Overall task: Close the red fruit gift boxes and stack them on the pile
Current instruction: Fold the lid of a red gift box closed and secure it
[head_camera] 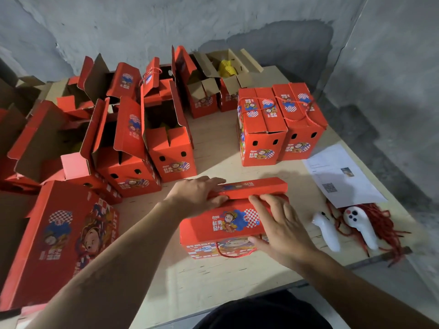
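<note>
While left hand (pixel 198 194) grips flap (pixel 249 187) | right hand (pixel 282 227) presses red box (pixel 213 230)

Red gift box (pixel 228 224) tilted, flap half-closed
</note>
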{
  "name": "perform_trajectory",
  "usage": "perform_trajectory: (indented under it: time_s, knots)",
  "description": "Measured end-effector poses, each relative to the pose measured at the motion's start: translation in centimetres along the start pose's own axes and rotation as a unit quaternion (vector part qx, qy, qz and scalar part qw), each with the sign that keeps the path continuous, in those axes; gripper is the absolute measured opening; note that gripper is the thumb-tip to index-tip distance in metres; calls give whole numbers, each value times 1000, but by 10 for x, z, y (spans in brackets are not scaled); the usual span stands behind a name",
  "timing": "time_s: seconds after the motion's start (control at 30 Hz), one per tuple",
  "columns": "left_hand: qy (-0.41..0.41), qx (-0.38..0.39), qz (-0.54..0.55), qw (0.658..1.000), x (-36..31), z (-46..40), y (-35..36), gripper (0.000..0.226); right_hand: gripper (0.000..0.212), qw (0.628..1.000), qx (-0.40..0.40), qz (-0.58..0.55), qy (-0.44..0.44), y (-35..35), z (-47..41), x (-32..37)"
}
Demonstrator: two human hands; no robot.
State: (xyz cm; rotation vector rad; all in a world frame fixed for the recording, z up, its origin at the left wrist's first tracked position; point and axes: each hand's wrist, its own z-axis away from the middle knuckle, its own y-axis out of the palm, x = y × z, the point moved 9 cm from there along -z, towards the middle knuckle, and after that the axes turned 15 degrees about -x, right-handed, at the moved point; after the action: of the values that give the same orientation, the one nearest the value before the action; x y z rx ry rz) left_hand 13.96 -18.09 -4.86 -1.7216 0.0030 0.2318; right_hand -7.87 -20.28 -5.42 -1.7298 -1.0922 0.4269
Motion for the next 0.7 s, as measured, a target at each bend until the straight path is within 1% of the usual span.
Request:
perform_trajectory:
  time_s: [0.07,0.1,0.27,0.57,0.7]
  knots:
    - [1,1,-19,1000,1,-6,-2,64,95,1000,-16,1,-25,-2,-1,6]
    - [3,7,-30,1000,-1,-9,0,64,94,999,-12,3,-35,1,-3,8]
    - [47,61,-87,993,-11,-5,20,74,87,999,0,31,-41,11,-11,6]
    - [36,76,-66,994,-4,-2,26,90,84,997,20,40,-60,13,-30,-2]
    - [3,114,-51,992,5,-9,25,92,86,996,38,53,-65,9,-40,1]
